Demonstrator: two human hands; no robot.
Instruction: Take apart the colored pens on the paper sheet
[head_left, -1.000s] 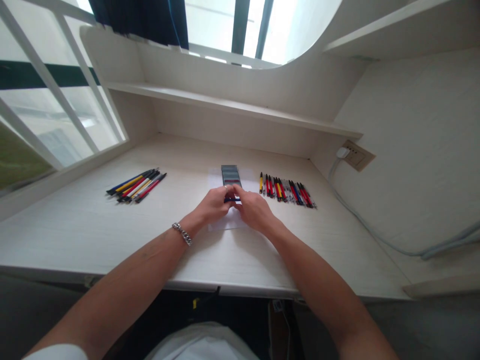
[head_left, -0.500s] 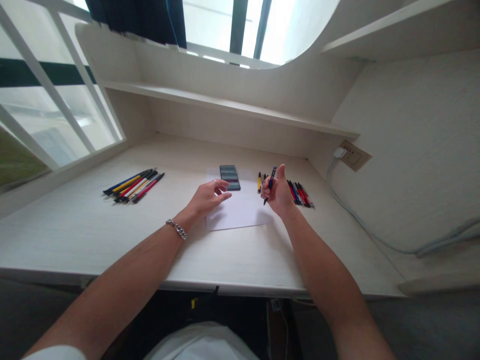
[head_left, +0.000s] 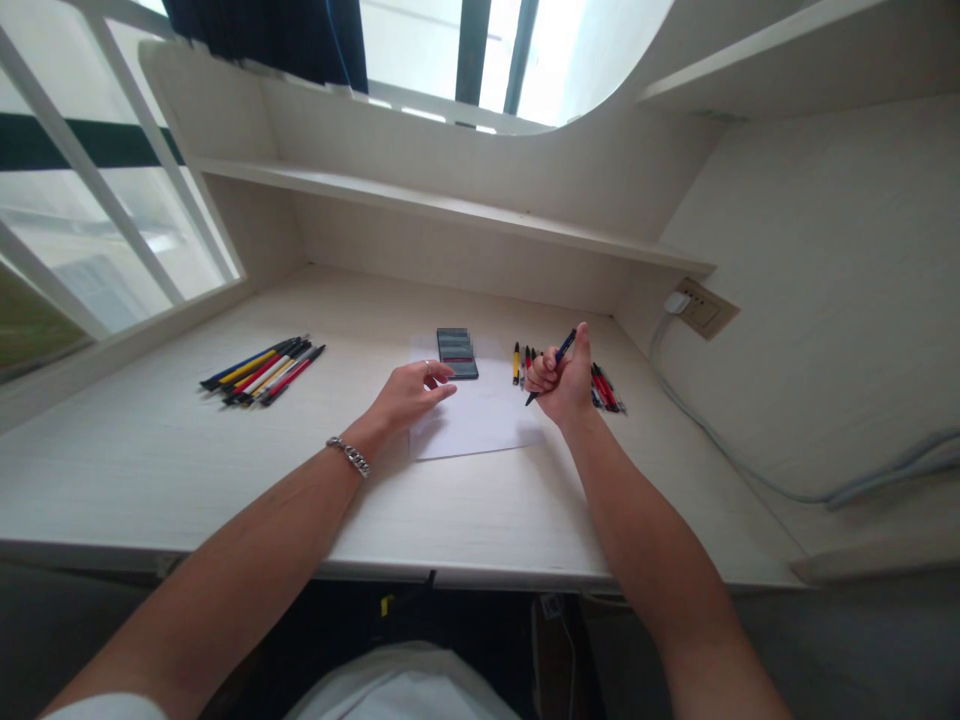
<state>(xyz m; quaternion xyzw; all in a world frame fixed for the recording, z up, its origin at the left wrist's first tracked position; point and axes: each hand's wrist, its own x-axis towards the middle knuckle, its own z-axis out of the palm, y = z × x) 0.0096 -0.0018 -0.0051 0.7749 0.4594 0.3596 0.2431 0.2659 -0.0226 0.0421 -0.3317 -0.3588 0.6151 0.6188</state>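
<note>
My right hand (head_left: 561, 385) is closed around a dark blue pen (head_left: 566, 346), thumb raised, above the right side of a white sheet of paper (head_left: 480, 430). The pen slants, its black lower end pointing down and left. Over the left edge of the sheet is my left hand (head_left: 416, 388), fingers loosely curled and apart, with nothing in it. Just beyond its fingertips lies a dark flat rectangular object with a striped face (head_left: 457, 346), perhaps a phone. Behind and beside my right hand, a row of pens (head_left: 606, 388) is partly hidden; a yellow pen (head_left: 516, 364) shows at its left end.
A pile of mixed-colour pens (head_left: 262, 372) lies at the left of the white desk (head_left: 360, 520). A low shelf (head_left: 450, 208) runs along the back. On the right wall, a plug sits in a socket (head_left: 705, 308), its grey cable (head_left: 735, 460) trailing down the wall.
My right hand has turned, so the pen leans further to the right than before. My left hand stays about where it was. The whole view has shifted slightly.
</note>
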